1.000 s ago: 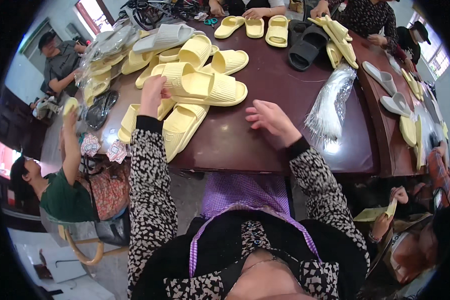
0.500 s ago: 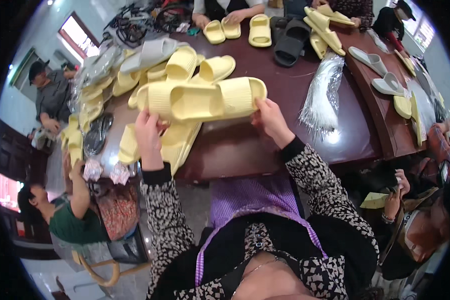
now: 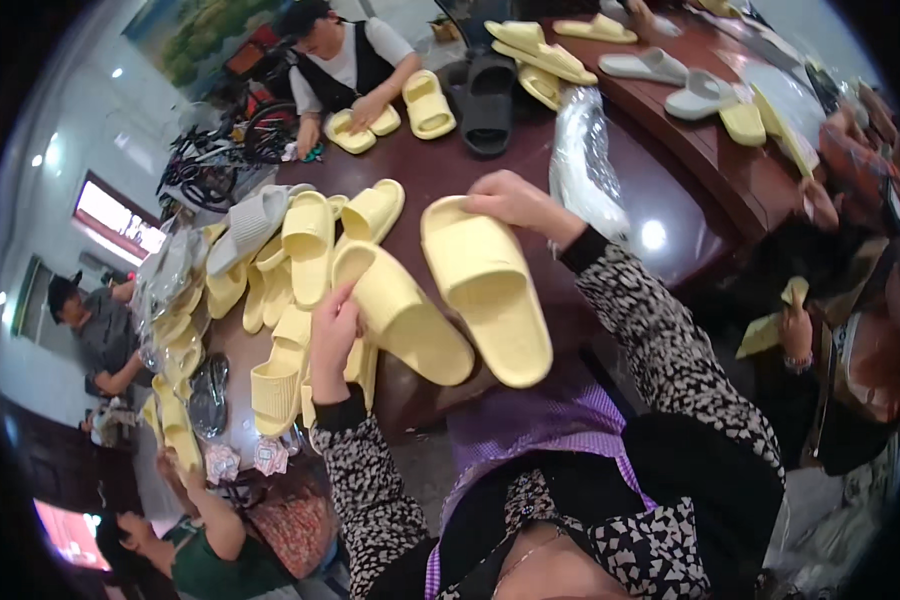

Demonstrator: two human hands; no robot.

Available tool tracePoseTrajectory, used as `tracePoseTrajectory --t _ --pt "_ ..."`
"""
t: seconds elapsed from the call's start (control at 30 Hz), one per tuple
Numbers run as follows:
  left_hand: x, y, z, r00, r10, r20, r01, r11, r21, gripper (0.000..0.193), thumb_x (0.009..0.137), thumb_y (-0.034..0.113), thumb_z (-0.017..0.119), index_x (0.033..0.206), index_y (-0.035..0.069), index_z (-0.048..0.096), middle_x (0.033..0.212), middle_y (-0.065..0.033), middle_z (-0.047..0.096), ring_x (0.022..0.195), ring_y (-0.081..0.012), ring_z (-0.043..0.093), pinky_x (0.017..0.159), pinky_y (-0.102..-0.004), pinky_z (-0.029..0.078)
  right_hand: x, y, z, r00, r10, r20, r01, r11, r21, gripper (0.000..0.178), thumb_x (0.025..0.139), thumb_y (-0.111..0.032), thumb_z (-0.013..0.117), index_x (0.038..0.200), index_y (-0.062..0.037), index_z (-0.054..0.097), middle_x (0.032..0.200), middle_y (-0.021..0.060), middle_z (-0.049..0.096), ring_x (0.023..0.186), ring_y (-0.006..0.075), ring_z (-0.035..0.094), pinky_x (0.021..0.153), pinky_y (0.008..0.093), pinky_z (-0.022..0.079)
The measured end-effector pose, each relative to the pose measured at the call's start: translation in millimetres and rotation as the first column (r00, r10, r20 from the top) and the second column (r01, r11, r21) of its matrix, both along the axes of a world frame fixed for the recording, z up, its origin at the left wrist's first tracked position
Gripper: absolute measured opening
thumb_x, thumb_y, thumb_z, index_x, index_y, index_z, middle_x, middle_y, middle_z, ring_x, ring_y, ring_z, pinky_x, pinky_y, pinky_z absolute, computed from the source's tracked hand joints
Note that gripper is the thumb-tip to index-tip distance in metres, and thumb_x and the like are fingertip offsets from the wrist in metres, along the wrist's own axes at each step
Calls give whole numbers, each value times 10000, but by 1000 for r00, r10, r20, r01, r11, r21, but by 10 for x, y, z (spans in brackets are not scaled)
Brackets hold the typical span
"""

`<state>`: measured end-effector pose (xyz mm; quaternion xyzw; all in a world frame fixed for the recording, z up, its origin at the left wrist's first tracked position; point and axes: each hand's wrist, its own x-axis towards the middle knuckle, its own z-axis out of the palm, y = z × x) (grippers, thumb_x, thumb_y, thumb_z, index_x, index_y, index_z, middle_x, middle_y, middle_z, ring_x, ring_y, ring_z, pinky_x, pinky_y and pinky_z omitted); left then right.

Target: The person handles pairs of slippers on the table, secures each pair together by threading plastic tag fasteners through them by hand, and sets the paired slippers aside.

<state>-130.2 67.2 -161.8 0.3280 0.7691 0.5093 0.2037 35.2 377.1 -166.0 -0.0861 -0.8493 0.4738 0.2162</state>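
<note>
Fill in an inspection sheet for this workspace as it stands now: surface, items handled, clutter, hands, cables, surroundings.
Surface: glossy, dark red-brown table, reflecting a bright light.
Items handled: first yellow slipper and second yellow slipper, held near the table's front edge.
Clutter: pile of yellow slippers, grey slipper, dark slipper, clear plastic bundle.
Hands: left hand grips the first slipper; right hand grips the second by its upper end.
Cables: nothing seen.
Surroundings: co-worker in a black vest across the table, others around it; bicycles beyond.
</note>
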Motion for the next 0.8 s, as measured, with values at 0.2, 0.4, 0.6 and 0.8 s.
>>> tracePoseTrajectory --t 0.2,0.4,0.6,0.8 --pt "235 307 -370 858 56 -510 -3 994 105 322 876 22 544 1195 -20 571 1190 -142 556 911 -231 599 752 -287 491 55 -283 -425 906 -261 -332 234 965 -120 251 847 -239 650 932 -3 672 846 185 672 775 327 663 689 389 513" --pt "824 221 -512 912 -30 -409 66 995 75 229 880 0 546 1100 -36 597 1055 -157 615 927 -264 608 788 -325 490 782 -689 -807 967 -208 -146 232 957 175 144 828 -125 634 905 -6 657 852 161 655 818 339 640 733 396 511" --pt "1352 295 -570 923 -112 -368 146 987 64 195 863 -32 561 1051 -42 610 1031 -158 626 916 -254 624 806 -329 503 1437 -499 -883 863 -478 -162 505 809 302 102 804 -110 659 842 -19 634 836 138 639 814 330 620 730 403 494" --pt "1601 367 -644 945 -188 -266 197 980 8 200 858 -22 584 1056 -35 612 1021 -163 627 875 -243 637 775 -321 519 1606 -202 -946 697 -681 -227 692 554 464 154 785 -163 706 817 -43 614 783 111 623 762 309 600 727 411 453"
